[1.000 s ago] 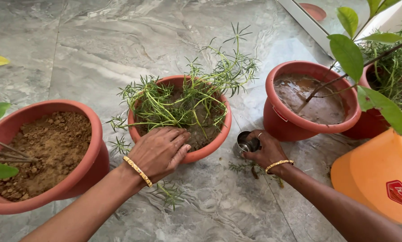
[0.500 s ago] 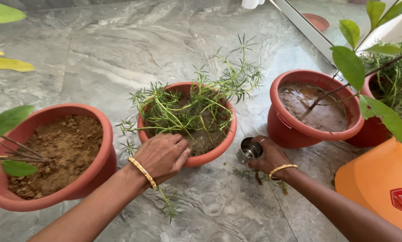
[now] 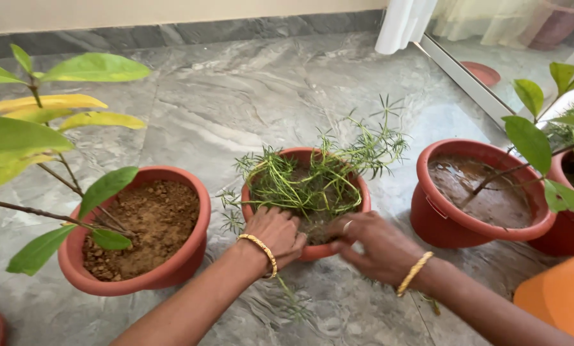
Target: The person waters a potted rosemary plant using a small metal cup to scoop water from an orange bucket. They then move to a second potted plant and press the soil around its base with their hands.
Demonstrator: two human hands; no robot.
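right hand now off the steel cup, both hands open-fingered on the middle pot rim

Terracotta-coloured pot upright on marble floor, dark soil, thin needle-leaved green stems sprawling over rim

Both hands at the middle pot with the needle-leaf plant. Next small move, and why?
Probably press the soil down near the stems. The left hand lies on the near rim of the middle pot and the right hand reaches in beside it; the thin-leaved plant sprawls sideways.
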